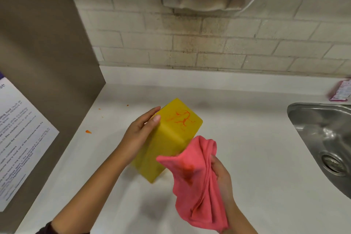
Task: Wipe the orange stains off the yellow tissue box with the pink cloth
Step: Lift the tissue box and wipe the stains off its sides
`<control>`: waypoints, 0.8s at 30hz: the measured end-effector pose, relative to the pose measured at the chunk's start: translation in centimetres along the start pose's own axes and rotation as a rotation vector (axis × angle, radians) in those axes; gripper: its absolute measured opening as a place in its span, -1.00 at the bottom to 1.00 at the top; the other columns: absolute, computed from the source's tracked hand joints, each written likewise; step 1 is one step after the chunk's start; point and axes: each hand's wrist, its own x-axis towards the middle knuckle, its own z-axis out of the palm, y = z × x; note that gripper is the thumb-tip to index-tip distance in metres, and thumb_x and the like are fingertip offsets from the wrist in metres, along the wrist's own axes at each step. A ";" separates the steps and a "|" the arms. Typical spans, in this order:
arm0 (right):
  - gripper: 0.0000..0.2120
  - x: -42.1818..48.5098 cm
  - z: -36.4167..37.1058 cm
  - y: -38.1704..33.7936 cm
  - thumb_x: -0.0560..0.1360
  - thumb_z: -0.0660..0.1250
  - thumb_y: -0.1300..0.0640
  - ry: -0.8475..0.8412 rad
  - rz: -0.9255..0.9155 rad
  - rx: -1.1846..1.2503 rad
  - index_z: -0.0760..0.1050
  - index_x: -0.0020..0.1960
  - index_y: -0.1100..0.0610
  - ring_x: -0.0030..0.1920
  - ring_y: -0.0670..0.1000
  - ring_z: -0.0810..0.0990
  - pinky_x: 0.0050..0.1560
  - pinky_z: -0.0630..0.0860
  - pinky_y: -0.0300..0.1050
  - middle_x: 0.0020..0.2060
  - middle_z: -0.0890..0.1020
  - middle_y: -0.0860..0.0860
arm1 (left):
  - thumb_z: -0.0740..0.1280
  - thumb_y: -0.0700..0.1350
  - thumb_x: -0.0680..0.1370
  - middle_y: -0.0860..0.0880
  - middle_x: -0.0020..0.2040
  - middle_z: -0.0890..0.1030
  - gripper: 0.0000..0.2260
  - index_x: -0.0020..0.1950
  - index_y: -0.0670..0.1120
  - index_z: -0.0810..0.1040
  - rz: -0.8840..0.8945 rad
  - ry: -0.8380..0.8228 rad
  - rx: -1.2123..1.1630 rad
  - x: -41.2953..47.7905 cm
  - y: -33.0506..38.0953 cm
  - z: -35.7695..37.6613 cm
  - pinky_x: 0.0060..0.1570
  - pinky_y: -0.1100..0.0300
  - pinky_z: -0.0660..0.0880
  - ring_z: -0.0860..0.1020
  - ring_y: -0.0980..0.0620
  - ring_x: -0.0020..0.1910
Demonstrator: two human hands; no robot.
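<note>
Head view, left to right. Far left of frame: a printed notice (20, 138) on a brown panel (47, 59). A few orange bits (88, 131) lie on the white counter (252, 135) near the panel's foot.

Centre: the left hand (139, 133) grips the yellow box (167, 144) at its upper left edge, with the thumb on the near face and the fingers (150, 112) laid fairly straight along the far left side. The box is tilted, its stained end raised and pointing up-frame and its low corner down by the counter. Orange stains (182, 118) squiggle across the raised end, just right of the thumb tip and not touched by it.

Right of centre: the pink cloth (197, 186) is bunched in the right hand (222, 175), whose fingers curl round the folds. Its top edge lies against the box's lower right side, below the stains, and an orange smear (188, 170) shows on it.

Open counter lies above and right of the box, up to the tile wall (247, 43). The sink (321, 135) rim is at the right edge, well apart from the cloth. A pink packet (341, 91) sits in the upper right.
</note>
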 end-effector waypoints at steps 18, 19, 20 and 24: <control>-0.59 0.7 2.2 -4.6 0.54 0.24 -0.06 0.397 -0.548 -0.415 0.69 -0.40 -0.03 -0.36 -0.23 0.65 -0.45 0.54 -0.39 -0.40 0.70 -0.16 | 0.14 0.18 0.43 0.01 0.06 0.64 -0.64 0.08 0.15 0.62 0.110 0.052 -0.113 -1.8 -4.1 -3.4 0.05 0.38 0.46 0.58 0.12 0.09; -0.58 1.1 2.6 -4.2 0.56 0.22 -0.06 0.408 -0.548 -0.481 0.68 -0.37 0.01 -0.39 -0.26 0.64 -0.47 0.52 -0.41 -0.43 0.69 -0.19 | 0.14 0.19 0.44 0.01 0.07 0.64 -0.63 0.09 0.14 0.62 0.114 0.052 -0.114 -1.8 -4.2 -3.4 0.06 0.36 0.47 0.57 0.11 0.10; -0.62 1.4 3.0 -3.5 0.56 0.21 -0.07 0.420 -0.543 -0.551 0.66 -0.29 0.03 -0.39 -0.27 0.64 -0.45 0.52 -0.41 -0.44 0.68 -0.20 | 0.13 0.18 0.45 0.02 0.07 0.64 -0.64 0.10 0.14 0.61 0.117 0.053 -0.115 -1.9 -4.3 -3.4 0.07 0.35 0.47 0.57 0.10 0.11; -0.74 2.5 2.9 -1.6 0.57 0.13 -0.13 0.389 -0.564 -0.765 0.56 -0.13 -0.12 -0.24 -0.29 0.61 -0.22 0.50 -0.30 -0.33 0.67 -0.25 | 0.11 0.04 0.51 -0.03 0.09 0.63 -0.69 0.08 0.14 0.61 0.115 0.065 -0.132 -1.7 -4.3 -3.3 0.13 0.22 0.45 0.57 0.05 0.12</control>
